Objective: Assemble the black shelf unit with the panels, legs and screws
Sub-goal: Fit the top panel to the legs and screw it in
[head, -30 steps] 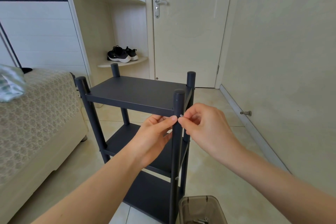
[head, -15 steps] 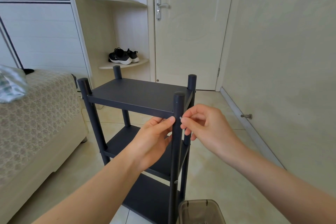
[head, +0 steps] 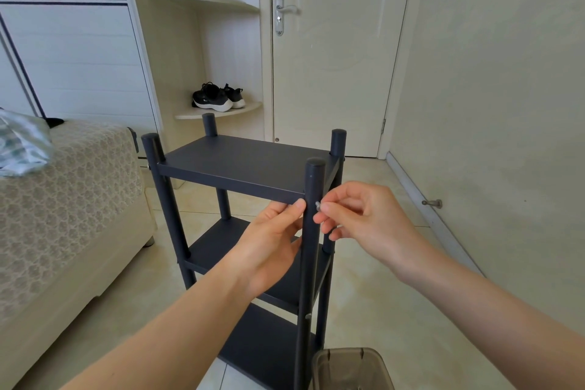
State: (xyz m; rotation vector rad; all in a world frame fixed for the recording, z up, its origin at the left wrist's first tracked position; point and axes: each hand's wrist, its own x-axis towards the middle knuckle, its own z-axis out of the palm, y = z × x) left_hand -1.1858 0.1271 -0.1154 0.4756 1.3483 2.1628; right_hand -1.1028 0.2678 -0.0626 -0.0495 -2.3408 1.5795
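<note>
shelf unit (head: 247, 165) black | sofa cover (head: 63, 193) beige, floral lace | shoes (head: 217, 97) black-white

Bed (head: 72, 199) crowds shelf unit (head: 247, 168) on left; open floor (head: 380, 263) right; bin (head: 351, 369) near front leg.

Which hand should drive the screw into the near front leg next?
Right hand: it already pinches the small silver screw against the black round leg. Left hand is steadying that leg.
</note>
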